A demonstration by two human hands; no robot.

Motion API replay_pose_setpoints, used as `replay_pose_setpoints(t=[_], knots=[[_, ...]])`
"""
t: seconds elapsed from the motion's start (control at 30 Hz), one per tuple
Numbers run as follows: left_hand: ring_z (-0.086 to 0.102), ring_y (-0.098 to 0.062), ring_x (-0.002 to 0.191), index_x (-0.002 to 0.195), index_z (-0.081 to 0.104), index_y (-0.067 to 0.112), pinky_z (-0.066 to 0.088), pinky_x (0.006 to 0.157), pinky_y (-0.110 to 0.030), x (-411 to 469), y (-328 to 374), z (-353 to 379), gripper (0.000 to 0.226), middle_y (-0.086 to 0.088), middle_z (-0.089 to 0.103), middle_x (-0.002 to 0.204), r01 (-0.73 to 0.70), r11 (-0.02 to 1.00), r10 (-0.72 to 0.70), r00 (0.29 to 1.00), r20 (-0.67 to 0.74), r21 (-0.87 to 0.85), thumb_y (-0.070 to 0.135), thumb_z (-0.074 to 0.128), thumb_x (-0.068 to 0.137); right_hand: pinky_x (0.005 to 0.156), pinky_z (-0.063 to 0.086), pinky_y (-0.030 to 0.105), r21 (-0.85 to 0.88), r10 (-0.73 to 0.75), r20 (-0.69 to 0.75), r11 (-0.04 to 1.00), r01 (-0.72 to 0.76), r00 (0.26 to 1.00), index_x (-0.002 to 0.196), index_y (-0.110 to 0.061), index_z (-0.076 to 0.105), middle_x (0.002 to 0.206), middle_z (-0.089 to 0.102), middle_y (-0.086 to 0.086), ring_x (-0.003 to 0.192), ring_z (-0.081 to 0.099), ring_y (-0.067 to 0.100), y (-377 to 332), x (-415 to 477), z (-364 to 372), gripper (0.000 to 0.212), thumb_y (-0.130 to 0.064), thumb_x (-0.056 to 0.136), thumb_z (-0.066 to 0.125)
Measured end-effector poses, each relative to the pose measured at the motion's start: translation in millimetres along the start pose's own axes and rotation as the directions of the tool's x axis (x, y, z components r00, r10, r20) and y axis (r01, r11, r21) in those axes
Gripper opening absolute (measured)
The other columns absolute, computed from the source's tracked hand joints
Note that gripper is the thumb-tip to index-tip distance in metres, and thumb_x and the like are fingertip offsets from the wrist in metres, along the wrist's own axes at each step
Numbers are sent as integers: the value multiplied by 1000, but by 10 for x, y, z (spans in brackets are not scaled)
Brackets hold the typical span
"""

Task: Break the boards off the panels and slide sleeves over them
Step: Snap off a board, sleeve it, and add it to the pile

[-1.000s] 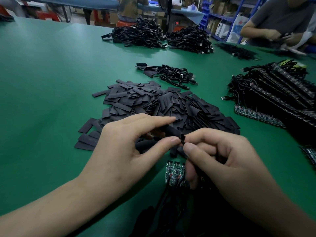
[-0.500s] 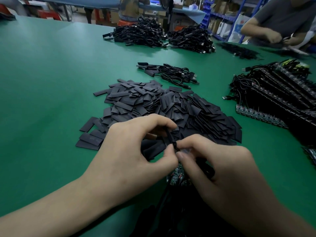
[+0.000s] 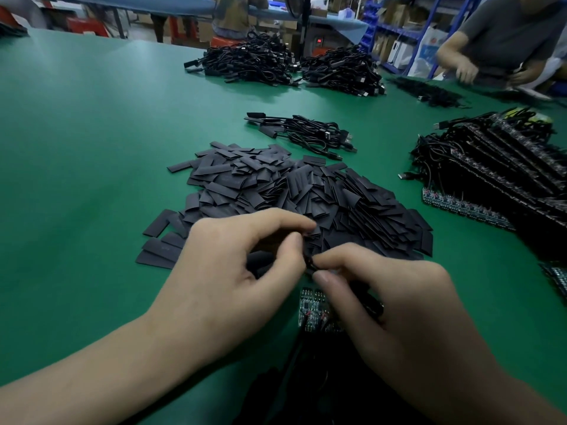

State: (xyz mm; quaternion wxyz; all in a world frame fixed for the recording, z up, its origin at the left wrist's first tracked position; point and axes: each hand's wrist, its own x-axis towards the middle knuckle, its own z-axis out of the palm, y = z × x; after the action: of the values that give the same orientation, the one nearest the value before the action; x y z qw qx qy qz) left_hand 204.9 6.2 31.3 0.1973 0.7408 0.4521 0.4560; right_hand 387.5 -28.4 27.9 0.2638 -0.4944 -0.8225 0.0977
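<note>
My left hand point(image 3: 227, 271) pinches a flat black sleeve point(image 3: 260, 263) between thumb and forefinger. My right hand point(image 3: 395, 302) meets it fingertip to fingertip, gripping a small black cable end point(image 3: 309, 262) at the sleeve's mouth. What my right palm holds beyond that is hidden. Under my hands a green board panel point(image 3: 310, 308) with red and black wires lies on the table. A big heap of loose black sleeves point(image 3: 306, 194) lies just beyond my hands.
Stacked panels with black cables point(image 3: 497, 176) fill the right side of the green table point(image 3: 76, 148). A small bunch of sleeved cables point(image 3: 303, 133) lies past the heap, bigger cable piles point(image 3: 288, 69) farther back. Another person point(image 3: 506, 41) works at the far right.
My hands have closed together and dropped slightly toward the table. The left thumb and forefinger now pinch tighter at the sleeve's end where the right fingertips press in.
</note>
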Motion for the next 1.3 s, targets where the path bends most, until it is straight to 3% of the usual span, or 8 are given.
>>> replay_pose_setpoints(t=[0.07,0.2,0.37,0.5,0.8,1.0,1.17,1.3], knots=[[66,12,90,112,74,32,46,79,-3,-5,-19,5,33,24,73,94,-14,1000,14,998,55,1,45,62,84,58,50,27,24,12,-147,1000,-9,989,101,-37,67,71,64,-17,65,63,1,50,13,-29,13,-39,99,54],[67,10,98,118,72,33,53,87,-14,8,-75,11,38,23,73,103,-38,999,38,999,34,-11,45,74,81,58,47,23,44,-71,-207,996,81,976,105,-38,67,74,64,-20,68,65,-2,177,49,-32,12,-39,100,56],[71,6,85,111,75,31,55,82,-15,63,-136,-25,37,21,75,92,-9,998,5,997,-76,-58,47,77,78,69,57,34,44,17,-128,999,-11,992,124,-51,57,104,67,-22,93,68,3,369,49,43,36,-69,93,55],[72,4,79,103,77,34,57,79,-20,88,-172,-54,33,22,75,85,60,993,-73,990,-122,-104,49,79,74,68,56,34,-56,68,-70,996,-72,995,115,-57,54,97,64,-24,86,65,-1,435,57,-49,39,-82,87,48],[71,3,83,99,75,43,59,79,-31,101,-203,-70,37,26,74,86,134,984,-152,976,-157,-121,67,72,72,65,54,31,-100,8,-110,995,-19,994,95,-39,62,89,63,-23,78,65,4,121,148,-346,8,-46,92,64],[65,-2,72,136,48,53,56,79,-36,163,-244,-144,77,37,68,105,218,969,-235,960,-150,-118,83,61,66,63,49,18,-13,81,-115,996,-84,990,89,-32,68,78,69,-13,72,66,4,261,783,-648,6,-35,85,69],[58,4,95,107,69,39,53,86,-32,115,-121,-122,47,25,62,99,-22,989,7,995,98,148,75,52,83,58,53,29,53,241,-57,970,-238,969,98,-18,69,77,71,3,61,67,13,763,1786,-788,6,-24,95,72],[49,0,87,104,69,41,46,79,-26,52,-84,-52,68,25,55,90,-247,909,126,931,343,335,92,32,79,66,56,36,-44,241,-36,969,-243,970,99,-14,70,82,70,6,68,66,18,1082,2523,-650,8,-21,95,72]])
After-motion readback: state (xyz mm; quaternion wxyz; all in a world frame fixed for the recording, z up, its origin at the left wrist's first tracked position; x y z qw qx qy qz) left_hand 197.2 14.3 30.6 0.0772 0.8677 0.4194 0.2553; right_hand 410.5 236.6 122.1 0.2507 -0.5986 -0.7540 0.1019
